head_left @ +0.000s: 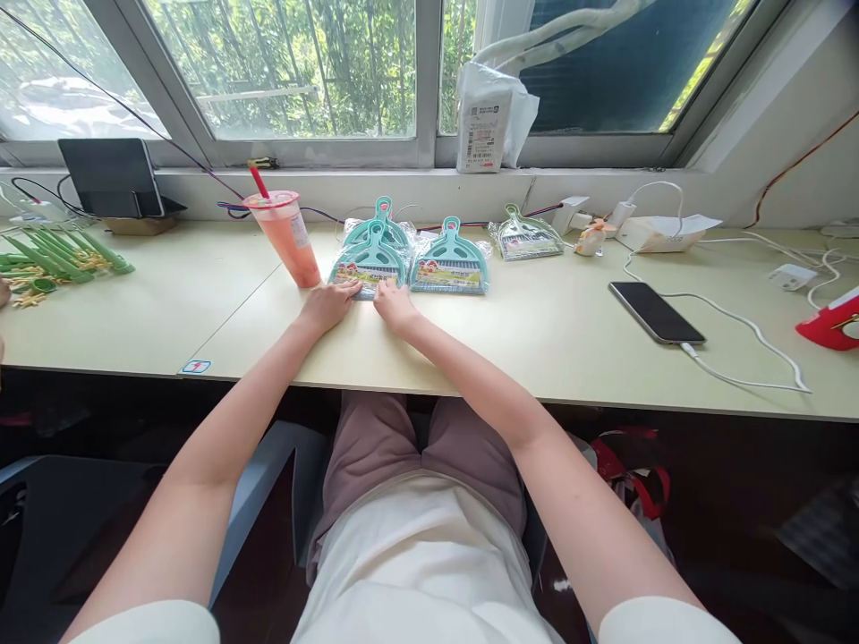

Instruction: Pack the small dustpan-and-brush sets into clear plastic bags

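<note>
A mini dustpan and brush set in clear wrap, turquoise with a printed label, lies flat in front of me. Its lower left corner is under the fingers of my left hand, which pinch the edge. On the lower right corner, my right hand is closed with bent fingers. Just behind lies another turquoise wrapped set, partly covered by the front one. To the right, touching or nearly touching it, is a similar set. A paler green wrapped set sits farther right.
A tilted plastic cup of pink drink with a red straw stands close to my left hand. A black tablet and green stalk-like pieces are at left. A charging phone, cables and a red object lie at right.
</note>
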`<state>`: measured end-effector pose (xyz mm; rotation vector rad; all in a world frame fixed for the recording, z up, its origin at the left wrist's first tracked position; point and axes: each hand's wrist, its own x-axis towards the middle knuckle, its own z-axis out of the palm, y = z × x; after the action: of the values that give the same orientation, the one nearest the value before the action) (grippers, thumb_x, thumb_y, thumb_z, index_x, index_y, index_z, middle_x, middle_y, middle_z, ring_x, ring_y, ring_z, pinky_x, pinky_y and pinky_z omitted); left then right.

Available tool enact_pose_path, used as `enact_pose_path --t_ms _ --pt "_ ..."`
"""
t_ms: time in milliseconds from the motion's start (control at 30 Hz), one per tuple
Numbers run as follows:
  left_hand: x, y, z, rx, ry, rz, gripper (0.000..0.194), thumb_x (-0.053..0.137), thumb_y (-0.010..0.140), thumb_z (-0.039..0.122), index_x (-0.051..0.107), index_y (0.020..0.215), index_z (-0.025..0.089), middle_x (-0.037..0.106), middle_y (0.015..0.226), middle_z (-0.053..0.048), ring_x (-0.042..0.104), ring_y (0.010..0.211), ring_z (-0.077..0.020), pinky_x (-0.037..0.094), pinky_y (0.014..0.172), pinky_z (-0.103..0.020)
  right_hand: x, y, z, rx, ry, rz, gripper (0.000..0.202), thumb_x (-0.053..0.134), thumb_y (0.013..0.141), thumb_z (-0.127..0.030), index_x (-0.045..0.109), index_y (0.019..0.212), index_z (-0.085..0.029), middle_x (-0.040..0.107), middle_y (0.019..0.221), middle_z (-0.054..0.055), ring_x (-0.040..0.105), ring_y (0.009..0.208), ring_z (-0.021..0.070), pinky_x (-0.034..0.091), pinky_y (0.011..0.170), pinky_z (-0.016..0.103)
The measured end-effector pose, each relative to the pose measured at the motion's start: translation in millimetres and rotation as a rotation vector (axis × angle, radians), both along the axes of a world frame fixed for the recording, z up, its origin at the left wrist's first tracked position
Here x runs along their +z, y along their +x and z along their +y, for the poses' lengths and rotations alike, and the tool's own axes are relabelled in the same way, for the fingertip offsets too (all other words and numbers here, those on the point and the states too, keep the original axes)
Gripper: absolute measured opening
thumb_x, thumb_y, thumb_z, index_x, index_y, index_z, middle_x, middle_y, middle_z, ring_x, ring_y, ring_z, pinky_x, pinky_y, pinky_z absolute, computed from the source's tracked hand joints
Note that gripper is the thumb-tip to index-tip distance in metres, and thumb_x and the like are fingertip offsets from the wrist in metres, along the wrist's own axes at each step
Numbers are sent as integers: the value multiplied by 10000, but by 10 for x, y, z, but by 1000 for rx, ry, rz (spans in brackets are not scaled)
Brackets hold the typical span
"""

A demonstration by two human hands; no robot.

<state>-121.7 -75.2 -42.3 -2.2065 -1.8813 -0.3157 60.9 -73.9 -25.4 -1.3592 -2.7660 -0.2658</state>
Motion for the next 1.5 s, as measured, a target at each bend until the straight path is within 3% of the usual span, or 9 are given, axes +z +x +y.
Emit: enact_pose_path --t_ms 300,633,767,933,1033,1167,1233,1367,1500 --pt "10 -82 28 120 -7 10 564 419 906 131 547 1447 229 534 1517 -81 627 1242 -315 528 951 -438 -80 -37 50 38 109 -130 341 479 900 -43 743 1109 -98 699 1131 217 559 1088 327 472 873 454" --pt "-35 -89 191 117 -2 30 594 381 924 235 399 1518 226 473 1542 -134 658 1143 -338 534 872 -445 -41 -42 110 -40 102 -196 415 410 929 -50 658 1261 -47 620 1296 250 526 1177 327 495 854 437" --pt "-44 -52 219 17 182 2 548 406 924 234 430 1471 224 411 1574 -147 591 1234 -341 521 884 -440 -21 6 126 -66 75 -142 478 328 950 -40 603 1340 -24 580 1382 275 519 1215 328 485 870 436" --pt "19 272 479 -36 347 -213 314 383 984 302 579 1192 170 654 1198 -177 624 1125 -308 478 923 -419 -36 20 141 -78 53 -48 493 311 959 -43 556 1382 17 500 1473 300 515 1240 323 458 923 439" --pt "38 517 734 61 221 -348 512 174 1050 380 633 970 166 696 857 -140 681 858 -277 483 775 -367 -59 37 162 -79 52 -12 507 282 975 -54 522 1415 23 475 1498 300 503 1270 324 447 932 441" --pt "4 641 961 154 168 -317 487 242 1045 388 651 930 150 716 879 -169 702 894 -288 466 768 -341 -111 77 142 -45 96 19 503 289 995 -101 484 1439 32 406 1548 299 527 1247 318 448 909 426" --pt "-24 616 990 141 157 -299 414 303 1031 372 645 966 148 720 888 -169 706 900 -295 459 754 -333 -115 103 103 30 158 32 461 310 983 -92 576 1348 0 496 1486 276 556 1187 307 447 890 411" --pt "-52 527 946 44 172 -361 344 328 1022 312 613 896 165 710 832 -122 692 842 -251 438 737 -299 22 294 123 198 278 113 427 304 971 -60 684 1153 -132 673 1251 162 585 1093 262 435 847 360" --pt "-46 501 882 7 180 -383 432 256 1030 334 609 830 185 706 807 -115 672 808 -238 441 745 -313 184 960 521 -45 346 388 483 303 956 -54 639 1277 -188 675 1268 118 583 1119 239 435 882 336"
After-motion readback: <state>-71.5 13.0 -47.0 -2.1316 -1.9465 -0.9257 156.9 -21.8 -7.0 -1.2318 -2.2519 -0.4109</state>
